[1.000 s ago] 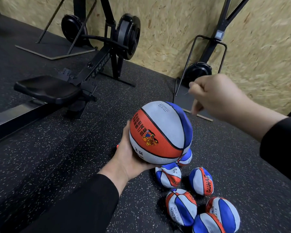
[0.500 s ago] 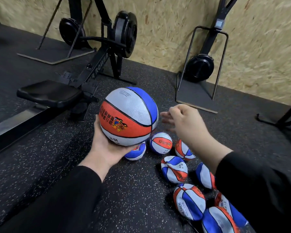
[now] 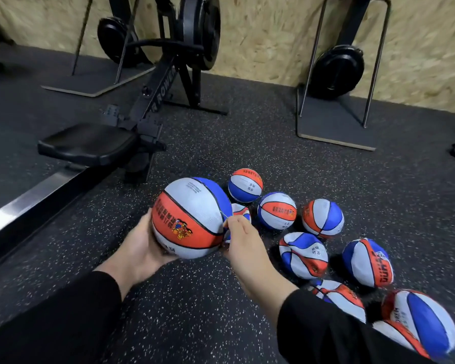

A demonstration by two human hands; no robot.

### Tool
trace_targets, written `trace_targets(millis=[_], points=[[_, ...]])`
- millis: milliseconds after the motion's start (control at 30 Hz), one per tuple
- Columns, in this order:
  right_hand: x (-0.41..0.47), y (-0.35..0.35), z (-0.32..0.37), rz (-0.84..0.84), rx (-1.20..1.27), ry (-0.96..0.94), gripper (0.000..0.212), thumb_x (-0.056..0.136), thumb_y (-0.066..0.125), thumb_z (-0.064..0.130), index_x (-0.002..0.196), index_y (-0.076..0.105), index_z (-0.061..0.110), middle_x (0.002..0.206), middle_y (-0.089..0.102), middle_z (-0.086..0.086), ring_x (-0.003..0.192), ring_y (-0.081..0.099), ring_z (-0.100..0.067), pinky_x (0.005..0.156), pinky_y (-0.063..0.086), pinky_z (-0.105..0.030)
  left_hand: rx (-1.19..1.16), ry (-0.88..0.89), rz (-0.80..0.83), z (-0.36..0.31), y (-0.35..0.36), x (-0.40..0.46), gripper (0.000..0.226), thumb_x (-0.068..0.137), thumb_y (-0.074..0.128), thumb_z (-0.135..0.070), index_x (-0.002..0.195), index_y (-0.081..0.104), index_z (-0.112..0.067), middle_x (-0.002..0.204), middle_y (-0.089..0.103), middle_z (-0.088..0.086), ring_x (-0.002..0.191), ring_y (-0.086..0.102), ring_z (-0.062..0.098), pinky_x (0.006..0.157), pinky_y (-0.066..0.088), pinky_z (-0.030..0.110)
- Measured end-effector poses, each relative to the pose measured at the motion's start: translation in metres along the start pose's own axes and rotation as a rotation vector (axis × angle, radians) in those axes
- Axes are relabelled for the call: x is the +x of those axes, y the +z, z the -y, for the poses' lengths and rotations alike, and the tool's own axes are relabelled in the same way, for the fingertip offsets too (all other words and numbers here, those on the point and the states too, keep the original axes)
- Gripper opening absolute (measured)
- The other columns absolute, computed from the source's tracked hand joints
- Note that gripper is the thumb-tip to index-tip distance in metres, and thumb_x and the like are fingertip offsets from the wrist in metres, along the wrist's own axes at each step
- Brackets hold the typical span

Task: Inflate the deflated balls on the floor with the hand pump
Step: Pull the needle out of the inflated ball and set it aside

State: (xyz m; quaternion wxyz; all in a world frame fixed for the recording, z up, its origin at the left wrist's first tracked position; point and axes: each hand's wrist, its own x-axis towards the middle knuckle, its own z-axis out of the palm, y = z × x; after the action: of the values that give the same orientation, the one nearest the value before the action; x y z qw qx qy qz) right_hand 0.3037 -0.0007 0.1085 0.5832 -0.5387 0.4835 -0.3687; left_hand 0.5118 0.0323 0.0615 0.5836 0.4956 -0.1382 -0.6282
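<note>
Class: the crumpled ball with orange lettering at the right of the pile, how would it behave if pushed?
The crumpled ball looks creased and flattened, so it would probably give under a hand and slide or flop rather than roll. With little air inside, it likely feels light.

One inflated ball is held up; nine smaller balls lie on the floor, some crumpled; one rowing machine and two stands behind

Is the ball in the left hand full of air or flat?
Full. The ball in the left hand is round and smooth, while the balls on the floor look dented and creased.
</note>
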Motion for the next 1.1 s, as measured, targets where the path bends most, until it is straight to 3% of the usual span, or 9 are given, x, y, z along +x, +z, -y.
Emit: trace_targets(millis=[167,300,400,500,567,700,833,967,1100], points=[[0.034,0.001,-0.049,0.040,-0.120,0.007,0.029,0.104,0.039,0.024,0.081,0.055,0.020,0.074,0.051,0.007,0.071,0.042,-0.011,0.069,0.036,-0.032,0.171,0.028,-0.293,0.033,-0.028,0.042,0.041,0.111,0.039,-0.048,0.136,0.063,-0.026,0.133,0.070,0.006,0.121,0.066,0.026,0.085,0.059,0.049],[0.085,0.009,-0.083,0.101,-0.169,0.028,0.029,0.107,0.038,0.025,0.087,0.057,0.016,0.080,0.056,0.010,0.074,0.047,-0.007,0.072,0.039,-0.022,0.183,-0.048,-0.250,0.046,-0.038,0.090,0.076,0.088,0.041,-0.087,0.140,0.059,-0.036,0.132,0.072,-0.002,0.122,0.067,0.023,0.097,0.056,0.051],[0.136,0.015,-0.110,0.142,-0.153,0.081,0.030,0.105,0.038,0.027,0.083,0.057,0.023,0.073,0.053,0.015,0.074,0.047,-0.009,0.075,0.039,-0.030,0.312,0.004,-0.298,0.044,-0.042,0.140,0.095,0.066,0.058,-0.097,0.142,0.057,-0.039,0.133,0.070,-0.009,0.122,0.067,0.017,0.103,0.053,0.049],[0.197,0.018,-0.129,0.139,-0.160,0.098,0.029,0.105,0.038,0.029,0.086,0.060,0.024,0.076,0.053,0.012,0.077,0.048,-0.012,0.080,0.041,-0.035,0.390,0.038,-0.371,0.034,-0.041,0.200,0.070,0.084,0.053,-0.085,0.136,0.062,-0.039,0.129,0.072,-0.013,0.120,0.065,0.014,0.103,0.049,0.046],[0.238,0.018,-0.135,0.141,-0.187,0.077,0.029,0.104,0.038,0.029,0.088,0.061,0.023,0.076,0.054,0.011,0.077,0.050,-0.012,0.080,0.042,-0.036,0.384,0.032,-0.374,0.026,-0.037,0.241,0.059,0.095,0.052,-0.074,0.143,0.055,-0.039,0.135,0.067,-0.012,0.121,0.062,0.013,0.105,0.048,0.048],[0.312,0.020,-0.136,0.163,-0.259,0.019,0.028,0.105,0.037,0.026,0.086,0.059,0.021,0.078,0.054,0.007,0.074,0.049,-0.013,0.072,0.037,-0.032,0.391,0.053,-0.391,0.016,-0.024,0.304,0.055,0.103,0.049,-0.061,0.151,0.039,-0.038,0.141,0.057,-0.010,0.114,0.058,0.007,0.093,0.049,0.040],[0.372,0.018,-0.134,0.164,-0.382,-0.034,0.031,0.106,0.036,0.023,0.091,0.061,0.014,0.108,0.062,-0.007,0.099,0.055,-0.022,0.081,0.039,-0.031,0.440,0.055,-0.320,0.008,-0.020,0.358,0.062,0.100,0.056,-0.059,0.153,0.029,-0.042,0.142,0.050,-0.010,0.125,0.050,0.016,0.110,0.037,0.053],[0.420,0.020,-0.147,0.161,-0.372,0.007,0.029,0.104,0.038,0.025,0.084,0.059,0.020,0.088,0.056,0.001,0.078,0.049,-0.015,0.070,0.037,-0.031,0.473,0.040,-0.288,0.000,-0.023,0.405,0.068,0.099,0.059,-0.060,0.155,0.025,-0.043,0.134,0.051,-0.011,0.124,0.050,0.017,0.110,0.039,0.051],[0.451,0.016,-0.174,0.189,-0.477,0.034,0.028,0.105,0.035,0.024,0.091,0.058,0.015,0.100,0.055,-0.004,0.088,0.047,-0.018,0.073,0.037,-0.032,0.606,-0.035,-0.247,0.014,-0.024,0.445,0.058,0.103,0.052,-0.058,0.153,0.027,-0.042,0.137,0.057,-0.007,0.124,0.054,0.020,0.097,0.042,0.044]])
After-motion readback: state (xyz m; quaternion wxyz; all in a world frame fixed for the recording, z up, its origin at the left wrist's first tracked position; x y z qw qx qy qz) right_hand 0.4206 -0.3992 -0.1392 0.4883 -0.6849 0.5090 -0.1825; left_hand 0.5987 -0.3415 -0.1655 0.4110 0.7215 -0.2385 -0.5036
